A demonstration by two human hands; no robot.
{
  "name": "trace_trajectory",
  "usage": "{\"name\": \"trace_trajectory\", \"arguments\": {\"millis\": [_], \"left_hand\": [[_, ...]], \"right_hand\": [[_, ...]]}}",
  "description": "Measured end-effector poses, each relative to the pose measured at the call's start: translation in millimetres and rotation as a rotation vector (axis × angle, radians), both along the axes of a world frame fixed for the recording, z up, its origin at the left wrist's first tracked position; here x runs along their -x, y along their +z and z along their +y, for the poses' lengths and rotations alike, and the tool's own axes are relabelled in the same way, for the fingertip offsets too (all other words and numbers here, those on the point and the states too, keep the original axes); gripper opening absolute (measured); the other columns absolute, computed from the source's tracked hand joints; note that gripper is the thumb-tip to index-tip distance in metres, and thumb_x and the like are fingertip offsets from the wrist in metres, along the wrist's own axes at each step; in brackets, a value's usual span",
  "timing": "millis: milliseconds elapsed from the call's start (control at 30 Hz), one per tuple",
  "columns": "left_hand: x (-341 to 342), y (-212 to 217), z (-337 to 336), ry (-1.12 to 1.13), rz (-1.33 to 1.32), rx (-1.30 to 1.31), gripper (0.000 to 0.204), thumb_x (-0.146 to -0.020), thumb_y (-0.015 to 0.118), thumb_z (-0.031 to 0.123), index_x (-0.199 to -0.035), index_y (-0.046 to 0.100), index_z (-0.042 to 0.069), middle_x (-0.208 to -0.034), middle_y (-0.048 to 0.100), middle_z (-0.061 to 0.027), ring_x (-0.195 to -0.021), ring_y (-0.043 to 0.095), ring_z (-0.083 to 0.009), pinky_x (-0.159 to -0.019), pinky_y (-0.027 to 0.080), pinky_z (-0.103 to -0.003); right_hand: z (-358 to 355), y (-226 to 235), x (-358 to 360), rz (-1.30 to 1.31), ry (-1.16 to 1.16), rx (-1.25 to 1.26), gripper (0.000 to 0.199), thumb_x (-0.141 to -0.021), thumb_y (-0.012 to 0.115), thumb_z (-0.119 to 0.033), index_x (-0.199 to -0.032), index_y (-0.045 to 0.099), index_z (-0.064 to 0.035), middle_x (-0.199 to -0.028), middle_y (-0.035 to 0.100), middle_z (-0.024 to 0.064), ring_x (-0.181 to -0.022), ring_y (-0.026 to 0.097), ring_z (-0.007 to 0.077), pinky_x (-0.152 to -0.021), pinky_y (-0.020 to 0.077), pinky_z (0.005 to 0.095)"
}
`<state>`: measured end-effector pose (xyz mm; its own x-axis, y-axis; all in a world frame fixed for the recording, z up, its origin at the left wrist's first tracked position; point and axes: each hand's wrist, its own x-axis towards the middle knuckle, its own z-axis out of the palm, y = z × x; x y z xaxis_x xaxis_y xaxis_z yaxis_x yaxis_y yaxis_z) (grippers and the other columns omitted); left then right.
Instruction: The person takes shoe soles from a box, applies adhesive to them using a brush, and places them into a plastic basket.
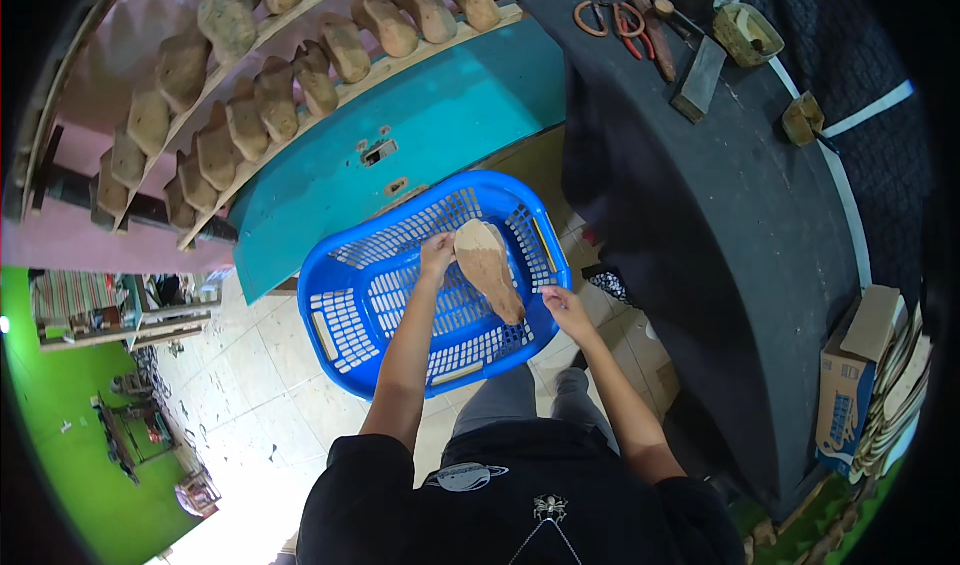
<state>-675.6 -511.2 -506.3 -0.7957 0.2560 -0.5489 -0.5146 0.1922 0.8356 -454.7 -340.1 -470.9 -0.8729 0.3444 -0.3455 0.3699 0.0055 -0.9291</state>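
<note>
My left hand (437, 255) grips a wooden shoe last (487, 273) by its edge, above a blue plastic laundry basket (335, 365). The last is brown with a paler wide end, and its narrow end points toward me and to the right. My right hand (567, 311) hovers by the basket's right rim, apart from the last. Its fingers are loosely bent, and I see nothing in them. Slotted walls and floor of the basket show around the last.
Wooden shelves (360, 87) with several lasts line the far left, above a turquoise panel (450, 95). On the right, a dark-covered table (690, 205) holds scissors (610, 17), red-handled pliers (632, 37), a rectangular block (700, 80) and a yellowish container (748, 35). A cardboard box (850, 385) stands at its near end.
</note>
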Motion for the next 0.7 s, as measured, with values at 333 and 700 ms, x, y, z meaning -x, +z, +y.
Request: {"name": "trace_trajectory", "arguments": {"millis": [333,700], "left_hand": [[7,-100,15,-0.095,0.099,0.036,0.02,-0.082,0.055,0.017,-0.092,0.06,0.0,-0.075,0.061,-0.0047,-0.064,0.054,-0.0079,-0.056,0.043,-0.021],[15,-140,6,-0.048,0.113,0.106,0.02,-0.082,0.055,0.017,-0.09,0.061,0.001,-0.075,0.062,-0.0053,-0.066,0.055,-0.0079,-0.058,0.044,-0.023]], "right_hand": [[-13,-10,3,-0.094,-0.046,-0.187,0.026,-0.078,0.051,-0.008,-0.102,0.053,0.0019,-0.099,0.053,0.0166,-0.087,0.055,0.0253,-0.079,0.0428,0.0313],[-5,-3,25,-0.286,0.211,-0.929,0.067,-0.072,0.054,-0.01,-0.131,0.022,-0.0074,-0.136,0.015,0.0197,-0.125,0.013,0.0385,-0.099,0.0151,0.0535]]}}
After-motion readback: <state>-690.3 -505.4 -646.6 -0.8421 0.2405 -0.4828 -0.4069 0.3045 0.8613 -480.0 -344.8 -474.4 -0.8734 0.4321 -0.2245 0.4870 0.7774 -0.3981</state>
